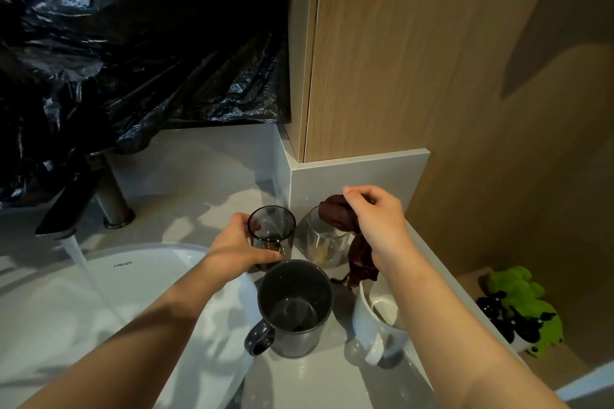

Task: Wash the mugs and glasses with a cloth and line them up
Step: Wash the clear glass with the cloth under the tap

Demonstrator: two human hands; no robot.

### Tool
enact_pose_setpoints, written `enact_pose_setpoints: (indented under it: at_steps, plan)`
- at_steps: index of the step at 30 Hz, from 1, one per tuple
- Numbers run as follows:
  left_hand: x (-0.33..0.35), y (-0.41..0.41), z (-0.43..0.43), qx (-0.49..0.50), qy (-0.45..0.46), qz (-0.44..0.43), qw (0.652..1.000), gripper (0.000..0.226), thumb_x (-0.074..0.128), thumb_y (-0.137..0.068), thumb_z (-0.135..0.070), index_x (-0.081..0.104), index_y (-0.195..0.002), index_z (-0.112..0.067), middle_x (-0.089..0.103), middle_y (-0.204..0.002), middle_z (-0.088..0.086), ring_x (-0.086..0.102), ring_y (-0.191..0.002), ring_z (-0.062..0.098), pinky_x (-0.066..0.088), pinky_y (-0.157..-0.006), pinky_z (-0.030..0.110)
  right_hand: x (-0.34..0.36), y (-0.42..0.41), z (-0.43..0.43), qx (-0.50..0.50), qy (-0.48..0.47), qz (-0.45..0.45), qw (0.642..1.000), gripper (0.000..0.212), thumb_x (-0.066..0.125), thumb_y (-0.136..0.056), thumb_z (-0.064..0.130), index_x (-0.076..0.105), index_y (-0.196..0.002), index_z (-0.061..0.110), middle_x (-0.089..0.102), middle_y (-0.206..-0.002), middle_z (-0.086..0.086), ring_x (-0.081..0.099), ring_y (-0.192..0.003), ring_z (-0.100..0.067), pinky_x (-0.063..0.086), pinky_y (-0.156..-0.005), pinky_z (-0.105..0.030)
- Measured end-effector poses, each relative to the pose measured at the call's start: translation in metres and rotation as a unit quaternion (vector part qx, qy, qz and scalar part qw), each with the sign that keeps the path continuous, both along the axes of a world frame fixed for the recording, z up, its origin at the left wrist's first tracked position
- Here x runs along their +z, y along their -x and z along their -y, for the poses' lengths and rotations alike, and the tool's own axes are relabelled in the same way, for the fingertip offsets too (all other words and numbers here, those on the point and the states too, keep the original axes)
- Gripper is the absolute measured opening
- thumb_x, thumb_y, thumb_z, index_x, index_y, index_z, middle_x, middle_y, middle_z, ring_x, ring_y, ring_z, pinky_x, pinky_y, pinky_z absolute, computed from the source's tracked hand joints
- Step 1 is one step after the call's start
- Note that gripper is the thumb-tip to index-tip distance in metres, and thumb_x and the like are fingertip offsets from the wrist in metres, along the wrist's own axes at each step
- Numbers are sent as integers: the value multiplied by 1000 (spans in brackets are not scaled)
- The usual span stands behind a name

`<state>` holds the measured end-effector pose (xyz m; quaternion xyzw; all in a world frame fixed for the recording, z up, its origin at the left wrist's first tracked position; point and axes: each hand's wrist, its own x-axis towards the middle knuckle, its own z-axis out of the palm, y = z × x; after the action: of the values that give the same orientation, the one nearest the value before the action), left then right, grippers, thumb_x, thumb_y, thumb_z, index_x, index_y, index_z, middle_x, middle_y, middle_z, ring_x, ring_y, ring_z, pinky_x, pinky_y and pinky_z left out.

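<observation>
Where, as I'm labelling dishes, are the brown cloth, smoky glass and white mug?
brown cloth [334, 213]: head view, bunched top part.
smoky glass [278, 232]: head view, front wall.
white mug [365, 322]: head view, outer side wall.

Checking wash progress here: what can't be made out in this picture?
All head view.
White mug: inside partly hidden by the right forearm.
Clear glass: rim partly covered by the cloth in the right hand.
Dark glass: base hidden behind grey mug and left hand.

Black plastic [133, 43] drapes above a running tap [71, 206] and white basin [50, 309].
</observation>
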<state>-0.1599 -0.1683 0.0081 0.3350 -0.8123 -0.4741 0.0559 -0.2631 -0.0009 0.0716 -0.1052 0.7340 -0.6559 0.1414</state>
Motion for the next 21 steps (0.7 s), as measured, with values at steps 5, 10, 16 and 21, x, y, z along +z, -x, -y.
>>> enact_pose_setpoints:
  at_steps: [5, 10, 16, 21]
  plan:
    - [22, -6, 4, -41, -48, 42, 997, 75, 79, -75, -13, 38, -137, -13, 48, -138, 9, 46, -126, 27, 39, -103, 36, 0, 1, -4, -9, -2, -4, 1000, 10, 60, -92, 28, 65, -95, 20, 61, -90, 1, 57, -86, -12, 46, -65, -18]
    - [65, -10, -1, -20, 41, -22, 999, 72, 73, -80, -33, 38, -141, -20, 46, -139, 8, 47, -125, 25, 40, -101, 38, 8, 3, -10, -14, 5, -21, 1000, 13, 60, -92, 27, 67, -96, 17, 62, -88, 2, 56, -84, -10, 43, -62, -18]
    - [84, 25, -41, -114, 227, -28, 967, 48, 67, -85, -39, 52, -127, -21, 58, -120, 0, 55, -108, 17, 42, -89, 28, 20, 19, -22, -49, -10, -87, 995, 11, 61, -91, 27, 68, -89, 18, 65, -89, 2, 59, -88, -14, 43, -65, -19]
    - [54, 51, -61, -179, 319, 95, 926, 77, 67, -79, -53, 33, -141, -22, 44, -139, 6, 43, -126, 26, 39, -102, 42, -2, 26, -29, -62, -48, -85, 993, 12, 63, -90, 27, 68, -86, 17, 67, -87, 1, 62, -90, -17, 47, -77, -28]
